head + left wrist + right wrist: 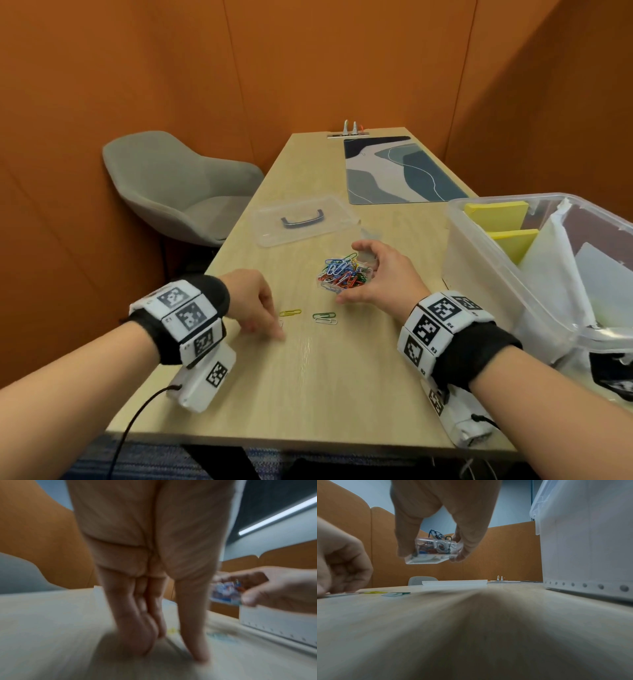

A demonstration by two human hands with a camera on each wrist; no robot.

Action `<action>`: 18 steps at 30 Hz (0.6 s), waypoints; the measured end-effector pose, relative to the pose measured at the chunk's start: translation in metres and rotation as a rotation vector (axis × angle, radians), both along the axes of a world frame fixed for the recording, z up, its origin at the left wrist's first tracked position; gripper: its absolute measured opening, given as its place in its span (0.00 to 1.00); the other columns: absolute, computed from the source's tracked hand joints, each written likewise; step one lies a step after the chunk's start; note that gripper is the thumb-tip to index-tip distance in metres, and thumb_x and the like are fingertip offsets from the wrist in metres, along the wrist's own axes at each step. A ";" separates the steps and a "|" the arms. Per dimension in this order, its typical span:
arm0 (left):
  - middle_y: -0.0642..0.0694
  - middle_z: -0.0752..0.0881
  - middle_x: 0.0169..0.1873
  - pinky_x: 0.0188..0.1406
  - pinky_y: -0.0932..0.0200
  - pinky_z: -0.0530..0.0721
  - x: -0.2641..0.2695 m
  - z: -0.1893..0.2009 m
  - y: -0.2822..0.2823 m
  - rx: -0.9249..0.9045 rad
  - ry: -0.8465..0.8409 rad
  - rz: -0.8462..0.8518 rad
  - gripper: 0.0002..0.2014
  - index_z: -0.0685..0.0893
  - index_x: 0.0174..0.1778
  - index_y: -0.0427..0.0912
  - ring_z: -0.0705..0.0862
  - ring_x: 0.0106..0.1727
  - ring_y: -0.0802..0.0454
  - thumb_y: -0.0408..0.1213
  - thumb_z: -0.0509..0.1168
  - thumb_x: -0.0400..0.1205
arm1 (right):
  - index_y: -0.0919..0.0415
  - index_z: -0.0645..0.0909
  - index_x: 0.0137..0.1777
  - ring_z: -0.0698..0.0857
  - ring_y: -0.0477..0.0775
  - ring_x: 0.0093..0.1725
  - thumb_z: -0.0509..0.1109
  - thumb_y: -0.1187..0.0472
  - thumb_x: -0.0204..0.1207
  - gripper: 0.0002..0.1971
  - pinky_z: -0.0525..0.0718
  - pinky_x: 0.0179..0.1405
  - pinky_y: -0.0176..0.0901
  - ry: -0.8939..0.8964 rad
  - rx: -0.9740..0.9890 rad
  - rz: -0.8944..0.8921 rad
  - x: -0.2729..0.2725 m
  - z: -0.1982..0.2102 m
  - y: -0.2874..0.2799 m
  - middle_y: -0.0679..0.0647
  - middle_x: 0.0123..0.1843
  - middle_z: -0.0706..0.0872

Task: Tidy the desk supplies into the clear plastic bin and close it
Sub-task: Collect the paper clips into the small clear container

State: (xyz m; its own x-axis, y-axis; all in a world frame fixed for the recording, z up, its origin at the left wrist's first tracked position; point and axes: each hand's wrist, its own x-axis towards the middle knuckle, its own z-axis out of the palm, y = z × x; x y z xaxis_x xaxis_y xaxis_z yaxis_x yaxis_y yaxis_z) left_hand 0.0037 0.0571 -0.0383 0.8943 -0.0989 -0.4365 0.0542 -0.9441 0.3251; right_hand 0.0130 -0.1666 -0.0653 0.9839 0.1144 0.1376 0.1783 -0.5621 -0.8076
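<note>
My right hand (pixel 351 272) grips a small clear box (pixel 337 277) heaped with coloured paper clips and holds it just above the wooden desk (pixel 308 377); thumb and fingers clamp its sides (pixel 429 551). A yellow clip (pixel 290 312), a green clip (pixel 323 315) and a white clip (pixel 326 321) lie loose on the desk. My left hand (pixel 274 329) points down beside them, fingertips and thumb tip on the wood with a gap between them (pixel 171 654); the picture is blurred. The clear plastic bin (pixel 479 260) stands open at the right. Its lid (pixel 305 222) lies flat further back.
Yellow sticky pads (pixel 493 212) and a white plastic bag (pixel 555 274) sit inside the bin. A patterned desk mat (pixel 400 171) lies at the far end, with a socket strip (pixel 349 132) behind it. A grey chair (pixel 171 185) stands left of the desk. Orange partitions enclose it.
</note>
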 end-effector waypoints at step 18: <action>0.47 0.86 0.50 0.49 0.64 0.77 0.019 -0.015 -0.016 0.084 -0.264 -0.054 0.18 0.85 0.59 0.43 0.79 0.45 0.55 0.40 0.74 0.73 | 0.52 0.76 0.67 0.79 0.54 0.65 0.88 0.58 0.48 0.43 0.77 0.69 0.50 0.003 0.008 -0.022 -0.001 0.002 0.000 0.53 0.66 0.80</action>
State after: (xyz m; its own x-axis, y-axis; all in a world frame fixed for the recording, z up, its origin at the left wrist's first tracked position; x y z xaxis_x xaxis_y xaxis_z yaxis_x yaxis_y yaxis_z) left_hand 0.0224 0.0409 -0.0529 0.9725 -0.1231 -0.1975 -0.0734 -0.9675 0.2420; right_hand 0.0121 -0.1667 -0.0634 0.9866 0.0917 0.1350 0.1632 -0.5594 -0.8127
